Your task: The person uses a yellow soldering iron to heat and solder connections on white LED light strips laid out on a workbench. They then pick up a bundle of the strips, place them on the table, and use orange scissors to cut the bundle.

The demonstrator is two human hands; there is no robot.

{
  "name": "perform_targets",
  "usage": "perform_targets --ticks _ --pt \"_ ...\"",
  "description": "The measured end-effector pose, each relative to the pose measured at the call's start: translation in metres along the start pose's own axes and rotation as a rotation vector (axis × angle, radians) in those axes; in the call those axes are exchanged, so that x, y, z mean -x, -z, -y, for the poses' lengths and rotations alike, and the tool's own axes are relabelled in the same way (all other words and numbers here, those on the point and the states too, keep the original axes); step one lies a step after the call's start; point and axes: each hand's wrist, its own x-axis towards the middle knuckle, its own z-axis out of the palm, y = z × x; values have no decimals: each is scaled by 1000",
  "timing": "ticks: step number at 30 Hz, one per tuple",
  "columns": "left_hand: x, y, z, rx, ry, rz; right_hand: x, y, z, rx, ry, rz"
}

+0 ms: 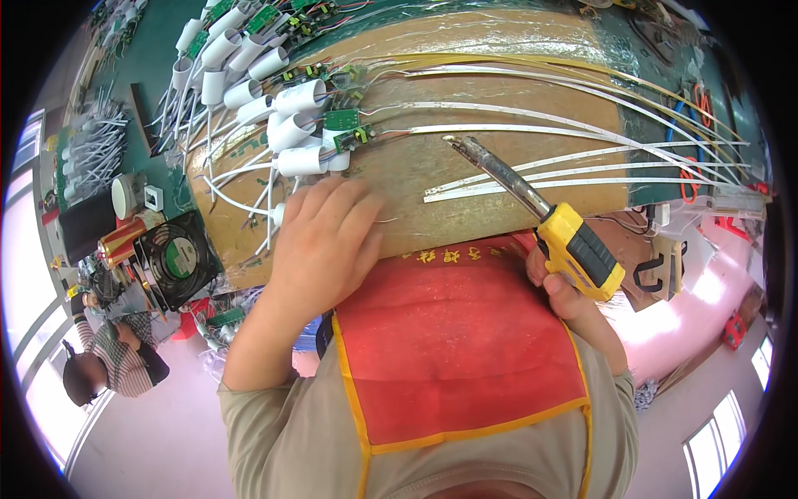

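Observation:
My right hand [559,287] is closed around a yellow and black soldering gun [579,249], whose metal barrel points up and left over the board. Over the front left of the brown work board [499,224], my left hand [328,241] curls, slightly blurred, around a white cylindrical housing. Only the end of this housing [278,214] shows, with a white cable running into it, and a thin wire emerges right of the fingers. Beyond that hand lie several white housings [301,161] with green circuit boards [342,121]. White LED strips [499,130] extend right from some boards.
A black cooling fan [174,259] stands at the left, near a roll of solder-like gold material [133,237]. Bundled white cables [96,154] lie farther left. Orange-handled scissors [688,179] rest at the right. Another person [116,358] is at the lower left.

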Motion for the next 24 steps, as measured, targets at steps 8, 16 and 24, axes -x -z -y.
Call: perform_targets --ticks 8,16,24 --pt "11 -6 6 40 50 -14 -2 1 -3 -16 11 45" --pt "3 -11 2 45 152 -1 3 -2 -8 -4 18 8" --pt "0 -10 6 56 151 24 0 -7 -1 -98 -11 25"
